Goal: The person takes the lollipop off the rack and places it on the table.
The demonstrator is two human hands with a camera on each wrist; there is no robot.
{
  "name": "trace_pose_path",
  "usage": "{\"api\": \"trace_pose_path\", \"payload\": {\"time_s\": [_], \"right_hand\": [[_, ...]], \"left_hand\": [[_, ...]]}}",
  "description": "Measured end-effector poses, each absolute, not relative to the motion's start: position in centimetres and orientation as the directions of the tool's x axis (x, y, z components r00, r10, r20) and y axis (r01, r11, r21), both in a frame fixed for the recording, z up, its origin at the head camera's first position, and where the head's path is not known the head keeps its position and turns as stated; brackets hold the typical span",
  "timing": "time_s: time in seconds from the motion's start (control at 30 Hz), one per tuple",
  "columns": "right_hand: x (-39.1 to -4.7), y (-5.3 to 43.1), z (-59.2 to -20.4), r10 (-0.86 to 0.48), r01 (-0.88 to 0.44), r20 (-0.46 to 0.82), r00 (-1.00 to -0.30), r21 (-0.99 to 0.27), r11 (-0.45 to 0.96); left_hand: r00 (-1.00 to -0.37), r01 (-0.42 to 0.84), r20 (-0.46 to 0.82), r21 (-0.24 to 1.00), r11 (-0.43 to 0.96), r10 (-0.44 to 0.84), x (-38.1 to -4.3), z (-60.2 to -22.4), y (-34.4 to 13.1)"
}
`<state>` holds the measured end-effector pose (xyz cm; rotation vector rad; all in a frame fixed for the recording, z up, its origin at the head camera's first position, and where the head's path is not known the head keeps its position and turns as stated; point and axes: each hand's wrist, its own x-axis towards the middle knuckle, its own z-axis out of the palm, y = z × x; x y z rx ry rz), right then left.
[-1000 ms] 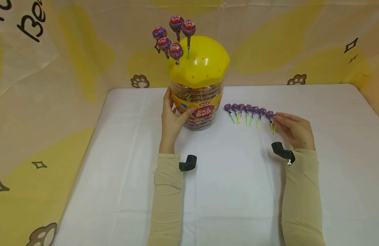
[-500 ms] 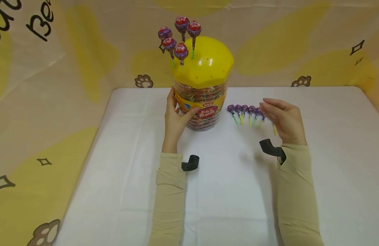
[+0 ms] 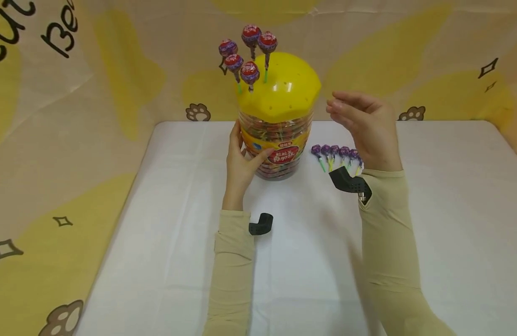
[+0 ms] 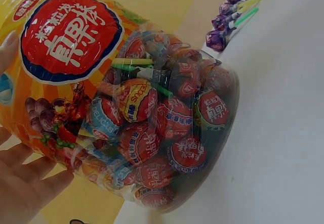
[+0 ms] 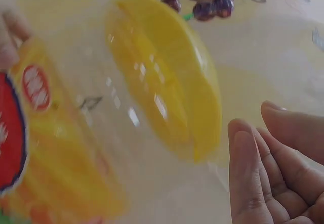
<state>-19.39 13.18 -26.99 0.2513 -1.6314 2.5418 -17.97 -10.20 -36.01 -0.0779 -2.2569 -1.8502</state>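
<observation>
A clear plastic candy jar [image 3: 285, 154] full of wrapped lollipops stands on the table, topped by a yellow domed lid [image 3: 289, 86] with small holes. Several lollipops [image 3: 249, 72] stick up from the lid's left part. My left hand [image 3: 238, 165] holds the jar's left side, thumb across the label in front. To the right of the lid, my right hand [image 3: 369, 123] is raised, fingers pointing left. Nothing shows between its fingers in the right wrist view, where the lid [image 5: 197, 82] lies just beyond the fingertips. Several purple-wrapped lollipops [image 3: 335, 150] lie in a row beside the jar.
The table [image 3: 191, 261] has a white cover. Behind and to the left hangs a patterned yellow-and-cream cloth [image 3: 132, 70]. My right hand and sleeve [image 3: 388, 233] hide the right end of the lollipop row. Black camera mounts [image 3: 348, 179] jut from both sleeves.
My right hand has left the rightmost lollipop of the row and moved up and left to beside the lid. The left hand still holds the jar. The head view has shifted slightly.
</observation>
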Motion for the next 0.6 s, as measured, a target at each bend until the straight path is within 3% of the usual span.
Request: {"api": "trace_pose_path", "payload": {"time_s": [0.43, 0.6], "right_hand": [[-20.5, 8.7, -22.8, -0.040, -0.267, 0.293, -0.955, -0.914, -0.306], [-20.8, 7.3, -21.8, -0.032, -0.311, 0.322, -0.946, -0.932, -0.186]], "left_hand": [[-0.972, 0.185, 0.212, 0.957, 0.225, -0.100, -18.1, -36.2, -10.1], [-0.973, 0.179, 0.206, 0.958, 0.223, -0.102, -18.1, -36.2, -10.2]]}}
